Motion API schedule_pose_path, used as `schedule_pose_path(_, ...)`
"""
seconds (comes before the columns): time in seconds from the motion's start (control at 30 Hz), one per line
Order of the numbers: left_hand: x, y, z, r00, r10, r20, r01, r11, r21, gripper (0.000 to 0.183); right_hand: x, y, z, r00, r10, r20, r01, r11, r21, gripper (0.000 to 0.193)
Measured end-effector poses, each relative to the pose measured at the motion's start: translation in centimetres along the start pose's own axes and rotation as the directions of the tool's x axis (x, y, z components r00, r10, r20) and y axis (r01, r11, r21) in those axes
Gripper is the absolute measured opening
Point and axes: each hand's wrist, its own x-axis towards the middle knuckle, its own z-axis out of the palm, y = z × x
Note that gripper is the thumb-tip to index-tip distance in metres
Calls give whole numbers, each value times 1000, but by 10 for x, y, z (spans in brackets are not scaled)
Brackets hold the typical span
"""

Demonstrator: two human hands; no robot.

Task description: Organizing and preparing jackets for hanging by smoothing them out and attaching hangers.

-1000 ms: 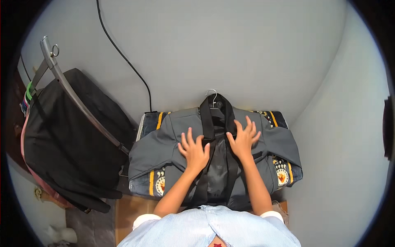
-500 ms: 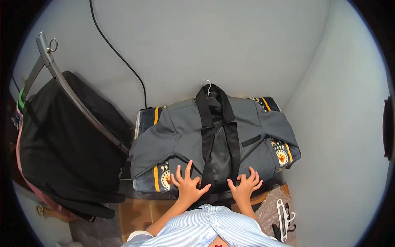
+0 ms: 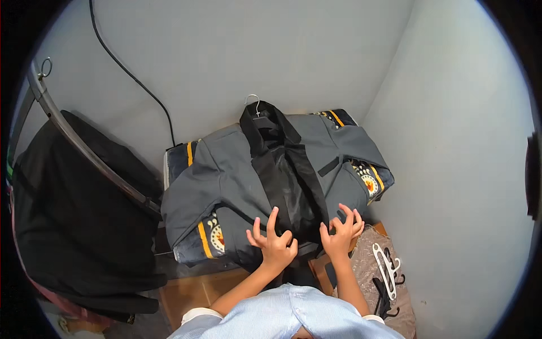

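A grey jacket [image 3: 226,161] with a black collar and lapels lies spread, front up, on a dark patterned padded cloth [image 3: 197,234] with yellow stripes. Its hanger [image 3: 252,100] shows a metal hook above the collar. The front stands partly apart, baring shiny black lining [image 3: 291,192]. Over the jacket's lower left front is my left hand [image 3: 274,246], its fingers apart and partly bent. My right hand [image 3: 340,233] is at the lower right front, fingers likewise spread and bent. Neither hand visibly grips anything; whether the fingertips touch the fabric I cannot tell.
At the left, black garments [image 3: 79,226] hang by a curved metal rail [image 3: 90,155]. White and black hangers [image 3: 385,271] lie on a brownish plastic-looking sheet [image 3: 367,254] at lower right. Grey walls close in behind and at the right; a black cable [image 3: 132,76] runs down the back wall.
The view has shifted, so the jacket and rail appear farther left. Relative to the jacket, both hands have moved right. The lapels are spread differently, showing more of the lining.
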Motion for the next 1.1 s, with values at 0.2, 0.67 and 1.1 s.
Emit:
schedule_pose_path(0.2, -13, 8, 34, 981, -74, 180, 77, 997, -8, 15, -21, 10, 18, 948, -142, 285, 149, 989, -3, 13)
schedule_pose_path(0.67, -62, -2, 48, 975, -221, 34, 197, 920, 340, 51, -6, 61, 14, 891, -301, 341, 262, 952, 156, 18)
schedule_pose_path(1.1, -41, 2, 22, 981, -182, 66, 170, 973, 153, 24, -9, 28, 24, 900, -434, 23, 412, 868, 279, 15)
